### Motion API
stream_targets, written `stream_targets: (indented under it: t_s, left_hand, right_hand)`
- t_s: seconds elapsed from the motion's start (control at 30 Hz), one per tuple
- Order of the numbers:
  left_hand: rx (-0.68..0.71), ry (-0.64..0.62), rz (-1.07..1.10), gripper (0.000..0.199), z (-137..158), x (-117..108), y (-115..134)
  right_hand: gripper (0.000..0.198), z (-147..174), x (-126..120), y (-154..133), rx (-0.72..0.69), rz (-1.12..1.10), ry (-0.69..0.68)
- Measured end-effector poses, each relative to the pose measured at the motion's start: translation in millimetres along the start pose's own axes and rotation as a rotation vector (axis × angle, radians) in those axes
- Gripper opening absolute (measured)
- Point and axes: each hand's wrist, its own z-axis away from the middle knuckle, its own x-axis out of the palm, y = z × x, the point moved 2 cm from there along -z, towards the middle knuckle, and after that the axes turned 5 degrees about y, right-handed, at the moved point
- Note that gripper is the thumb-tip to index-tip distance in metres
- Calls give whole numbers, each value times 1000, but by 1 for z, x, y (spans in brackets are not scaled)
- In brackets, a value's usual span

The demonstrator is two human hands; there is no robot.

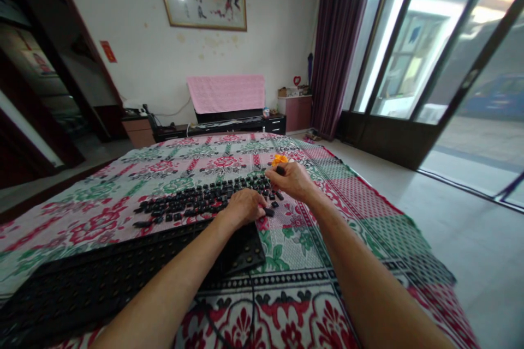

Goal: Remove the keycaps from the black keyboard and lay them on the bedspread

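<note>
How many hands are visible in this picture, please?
2. The left hand is by the black keycaps; the right hand, farther away, holds a small black piece near something orange. No other hand shows.

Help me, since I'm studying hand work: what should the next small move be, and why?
Probably set the dark piece in the right hand down among the loose keys: it is pinched near their right end, and the left hand is down by a key there. Whether the left fingers grip that key is unclear.
</note>
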Motion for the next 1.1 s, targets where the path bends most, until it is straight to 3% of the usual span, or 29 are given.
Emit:
stream_targets:
  t_s: [0.6, 1.1]
  left_hand:
    - [109, 38, 19, 28, 2, 1, -2]
    - [-22, 39, -14, 23, 1, -2, -4]
  right_hand:
    - [37, -2, 9, 9, -23, 13, -46]
    - [37, -2, 11, 15, 2, -3, -63]
